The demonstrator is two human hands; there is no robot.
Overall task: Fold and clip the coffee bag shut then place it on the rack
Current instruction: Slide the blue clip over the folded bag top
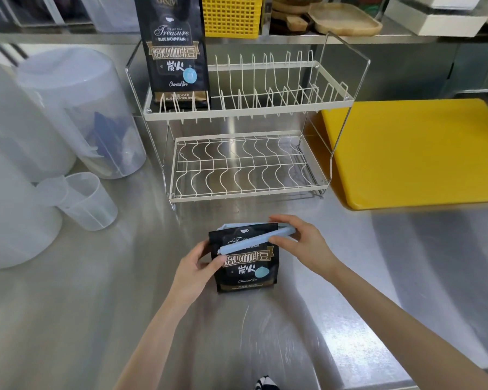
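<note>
My right hand (296,243) pinches the blue bag clip (255,240) at its hinge end. The clip's long axis runs leftward across the folded coffee bag (244,266). My left hand (196,267) grips the bag's left edge, by the clip's free tip.

Your left hand (200,263) curls in a thumb-and-fingers grip, forearm rising from below. Your right hand (296,243) pinches, thumb under and fingers over, arm stretched in from the right.

I'm in a commercial-type kitchen or café prep area: brushed stainless steel counter (96,305), two-tier cream wire dish rack (248,108), flat yellow plastic cutting board (417,153), translucent plastic measuring jugs (88,201), yellow plastic mesh basket (231,15), wooden trays (344,19) on the steel shelf.
</note>
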